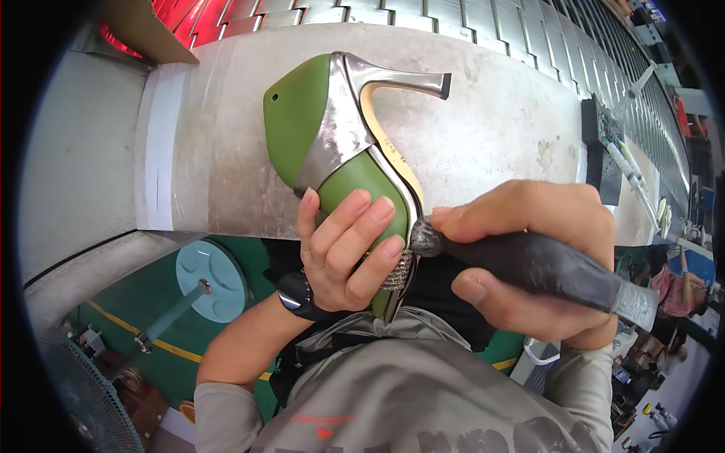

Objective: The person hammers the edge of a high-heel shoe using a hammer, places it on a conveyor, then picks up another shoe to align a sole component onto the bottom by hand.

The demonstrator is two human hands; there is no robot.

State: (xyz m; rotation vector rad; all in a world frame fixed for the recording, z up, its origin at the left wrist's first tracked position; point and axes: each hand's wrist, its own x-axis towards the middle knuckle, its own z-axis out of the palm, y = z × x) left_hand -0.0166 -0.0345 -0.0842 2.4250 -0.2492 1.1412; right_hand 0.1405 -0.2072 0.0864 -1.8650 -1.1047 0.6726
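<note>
Because we have only the head view, all notes come from it. Our left hand [349, 253] grasps the forepart of a silver high-heeled shoe [341, 121], fingers spread over its green last [296, 124]; our right hand [540, 208] is wrapped around a dark-handled tool [540, 268], whose rounded end meets, or nearly meets, the silver edge trim [410, 200]. Shoe position: heel far, over the bench [498, 128], toe past the near edge; whether any part rests there, we cannot tell.

Risks, as we judge them: a slip of the tool end on the smooth trim could scuff the metallic finish or strike the left fingertips close by. Excess pressure near the jewelled band [396, 273] could loosen stones. With the toe overhanging, a slack left grip could let the shoe twist.

Surroundings: slatted conveyor [445, 16] beyond the bench, black holder [602, 155] right, cardboard [155, 32] far left, pale blue round base [215, 275] and fan [83, 400] near left. None stands in the way; only the left fingers crowd the tool.
</note>
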